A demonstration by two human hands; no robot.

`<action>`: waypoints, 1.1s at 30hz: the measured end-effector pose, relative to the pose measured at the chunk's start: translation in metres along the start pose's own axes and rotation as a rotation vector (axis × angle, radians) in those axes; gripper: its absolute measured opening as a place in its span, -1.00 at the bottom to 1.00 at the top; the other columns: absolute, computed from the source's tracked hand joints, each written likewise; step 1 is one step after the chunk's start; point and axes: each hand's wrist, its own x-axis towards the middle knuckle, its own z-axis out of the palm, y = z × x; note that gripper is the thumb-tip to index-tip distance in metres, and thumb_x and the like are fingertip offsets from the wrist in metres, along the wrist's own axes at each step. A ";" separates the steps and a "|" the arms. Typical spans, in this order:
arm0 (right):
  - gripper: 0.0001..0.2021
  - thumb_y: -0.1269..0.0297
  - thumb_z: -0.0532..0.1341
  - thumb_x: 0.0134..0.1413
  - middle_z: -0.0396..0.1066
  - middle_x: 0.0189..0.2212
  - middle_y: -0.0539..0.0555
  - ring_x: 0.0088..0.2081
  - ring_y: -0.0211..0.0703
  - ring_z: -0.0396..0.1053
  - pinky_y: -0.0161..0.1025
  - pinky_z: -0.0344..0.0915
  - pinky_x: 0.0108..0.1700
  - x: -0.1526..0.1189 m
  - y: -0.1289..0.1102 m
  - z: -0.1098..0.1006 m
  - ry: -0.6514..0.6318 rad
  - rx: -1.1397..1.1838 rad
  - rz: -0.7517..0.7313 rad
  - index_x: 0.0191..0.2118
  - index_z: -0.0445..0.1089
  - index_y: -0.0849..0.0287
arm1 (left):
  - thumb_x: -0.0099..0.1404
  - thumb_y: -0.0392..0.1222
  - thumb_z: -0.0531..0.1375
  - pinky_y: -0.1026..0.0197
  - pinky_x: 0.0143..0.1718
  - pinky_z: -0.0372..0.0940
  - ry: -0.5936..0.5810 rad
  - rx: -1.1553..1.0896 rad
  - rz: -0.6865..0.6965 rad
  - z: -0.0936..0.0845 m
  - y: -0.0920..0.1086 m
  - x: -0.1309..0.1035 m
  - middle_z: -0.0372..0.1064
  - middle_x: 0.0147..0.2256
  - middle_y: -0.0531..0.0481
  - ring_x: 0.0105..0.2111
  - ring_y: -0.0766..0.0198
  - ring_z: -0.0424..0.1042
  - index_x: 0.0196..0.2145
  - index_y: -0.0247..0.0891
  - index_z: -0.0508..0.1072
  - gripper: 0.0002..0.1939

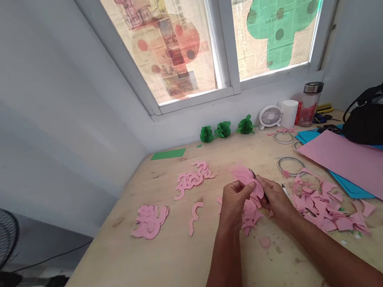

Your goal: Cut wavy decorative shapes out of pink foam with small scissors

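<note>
My left hand [235, 198] is closed on a piece of pink paper [241, 173] with curved outlines on it, held above the table. In my right hand [276, 197] is a dark pair of scissors [253, 173], its blades at the paper's edge and its handles mostly hidden by my fingers. Pink offcuts [251, 211] lie beneath my hands. Left of them rest a wavy pink cutout [195, 217], a spread group of curvy pink cutouts [193, 178] and a stack of pink cutouts [151, 221].
A heap of pink scraps [326, 204] lies at the right, near a roll of tape [291, 166] and large pink sheets [360, 165]. Green paper ornaments [223, 129], a small white fan [270, 116] and a glass bottle [310, 107] line the wall. A black bag [377, 122] sits far right.
</note>
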 end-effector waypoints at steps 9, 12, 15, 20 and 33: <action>-0.58 -0.09 0.13 -0.06 -0.11 -0.78 -0.19 -0.73 -0.44 -0.21 -0.40 -0.27 -0.71 -0.002 -0.006 0.001 -0.030 -0.042 -0.013 -0.61 0.14 0.18 | 0.01 -0.04 0.24 0.33 -0.52 0.00 -0.074 0.004 0.022 -0.004 -0.003 0.003 0.14 -0.64 0.11 -0.60 0.45 0.09 -0.61 -0.33 0.29 -0.70; -0.58 -0.08 0.12 -0.04 -0.13 -0.79 -0.18 -0.73 -0.44 -0.22 -0.39 -0.27 -0.70 -0.002 -0.006 0.001 -0.033 -0.055 -0.015 -0.62 0.14 0.19 | 0.01 -0.06 0.25 0.34 -0.54 -0.01 -0.066 -0.008 0.012 -0.005 -0.001 0.003 0.14 -0.65 0.12 -0.61 0.45 0.09 -0.60 -0.33 0.28 -0.71; -0.57 -0.07 0.10 -0.01 -0.11 -0.80 -0.18 -0.73 -0.44 -0.21 -0.38 -0.26 -0.69 -0.001 -0.006 0.001 -0.040 -0.085 -0.036 -0.62 0.14 0.20 | 0.01 -0.06 0.24 0.35 -0.54 0.01 -0.008 -0.046 0.023 -0.006 0.002 0.004 0.14 -0.65 0.13 -0.62 0.45 0.10 -0.58 -0.32 0.29 -0.73; -0.56 -0.06 0.11 0.00 -0.11 -0.81 -0.18 -0.73 -0.44 -0.21 -0.38 -0.27 -0.69 -0.001 -0.004 0.001 -0.070 -0.100 -0.055 -0.64 0.06 0.17 | 0.02 -0.06 0.23 0.35 -0.49 0.08 0.091 -0.152 0.071 -0.005 0.004 0.004 0.16 -0.65 0.13 -0.61 0.46 0.13 -0.56 -0.32 0.35 -0.76; -0.60 -0.08 0.11 -0.04 -0.16 -0.76 -0.19 -0.71 -0.43 -0.26 -0.39 -0.31 -0.68 -0.002 -0.004 0.002 -0.108 -0.066 0.004 -0.59 0.11 0.17 | 0.01 -0.19 0.24 0.33 -0.45 0.12 0.069 -0.179 0.056 -0.002 0.005 0.001 0.27 -0.65 0.07 -0.60 0.43 0.21 -0.60 -0.31 0.30 -0.80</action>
